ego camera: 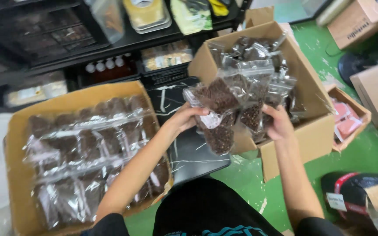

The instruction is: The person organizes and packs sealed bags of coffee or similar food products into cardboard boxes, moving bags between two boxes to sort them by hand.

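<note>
A bunch of clear pouches (224, 109) filled with dark pieces is being gripped between the left hand (184, 119) and the right hand (278, 123), fingers curled around its edges so the slippery packs are kept together. It is being held over the rim of the open carton (311, 135), while the flat tray box (20, 175) alongside is being kept filled with laid-out pouches.

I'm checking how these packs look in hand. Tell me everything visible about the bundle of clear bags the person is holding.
The bundle of clear bags is several glossy transparent plastic pouches filled with small dark brown pieces; one shows a white label. They are fanned and overlapping, hanging mostly downward. The left hand grips them from the left, the right hand from the right. They sit in front of an open cardboard box holding more such bags.
</note>
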